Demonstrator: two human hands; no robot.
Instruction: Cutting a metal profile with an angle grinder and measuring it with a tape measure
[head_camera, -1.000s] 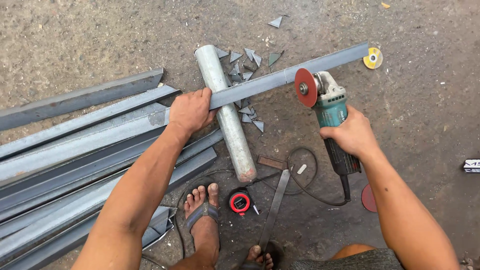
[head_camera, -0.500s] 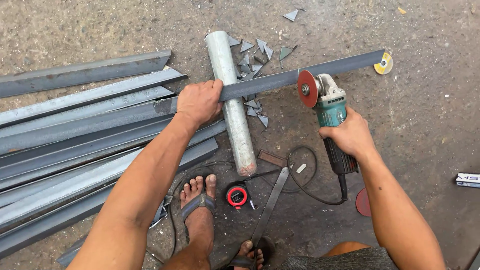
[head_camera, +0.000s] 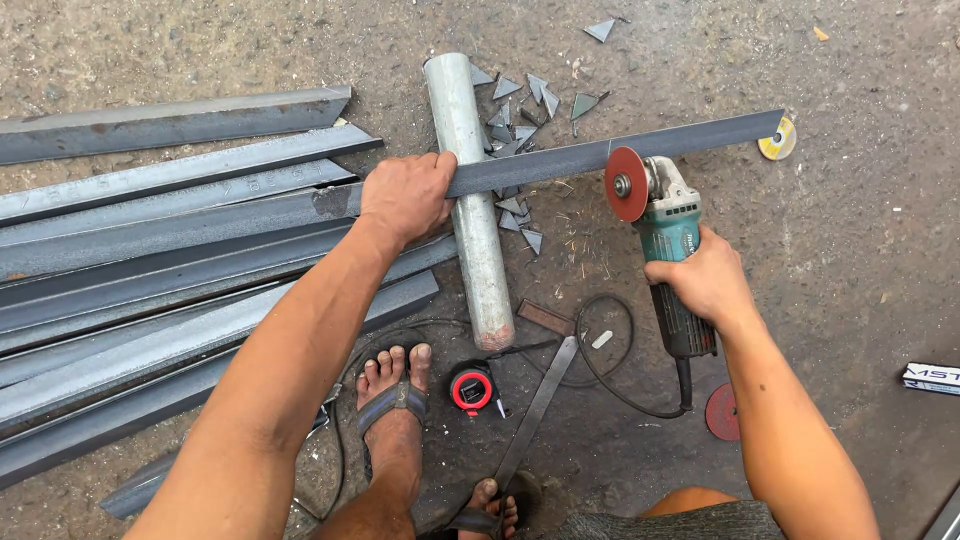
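My left hand (head_camera: 405, 195) presses down on a long grey angle iron bar (head_camera: 600, 152) where it crosses a round metal pipe (head_camera: 475, 200) lying on the ground. My right hand (head_camera: 705, 280) grips the body of a teal angle grinder (head_camera: 665, 235). Its red cutting disc (head_camera: 626, 184) sits against the near side of the bar, right of the pipe. My feet in sandals (head_camera: 393, 395) are just below the pipe's near end.
A stack of long angle iron bars (head_camera: 150, 260) fills the left. Small triangular metal offcuts (head_camera: 525, 105) lie by the pipe. A red tape measure (head_camera: 472, 388), a flat metal strip (head_camera: 535, 415), the grinder's cable (head_camera: 600, 375), a spare red disc (head_camera: 722, 412) and a yellow disc (head_camera: 778, 140) lie on the concrete.
The view has shifted, so everything sits lower and further right in frame. Both hands keep their holds, and the disc stays at the same spot on the bar.
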